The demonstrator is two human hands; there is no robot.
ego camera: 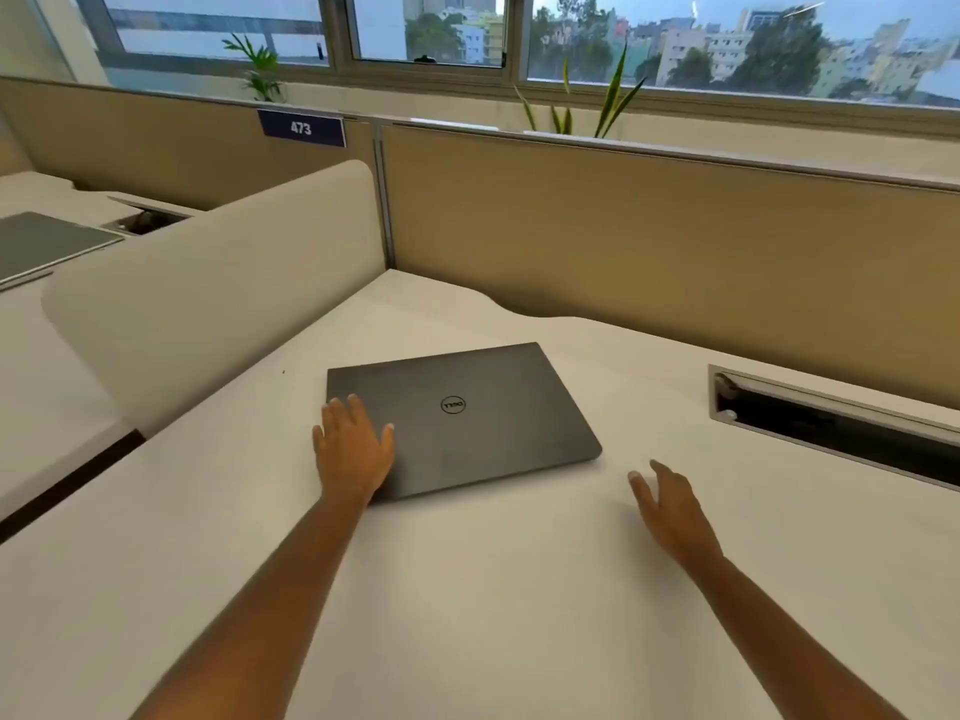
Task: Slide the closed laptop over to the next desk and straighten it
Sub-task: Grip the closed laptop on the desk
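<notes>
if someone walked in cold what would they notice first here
First the closed dark laptop, lying askew in the middle of the white desk, with the left hand flat on its near left corner. The right hand hovers open over the desk, off the laptop's right corner and apart from it. Behind, a tan partition with a blue 473 sign sits below wide windows.

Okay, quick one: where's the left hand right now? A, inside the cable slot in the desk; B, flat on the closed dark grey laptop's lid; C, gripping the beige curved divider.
B: the left hand lies open, palm down, on the near left corner of the closed dark grey laptop, fingers spread across its lid.
</notes>
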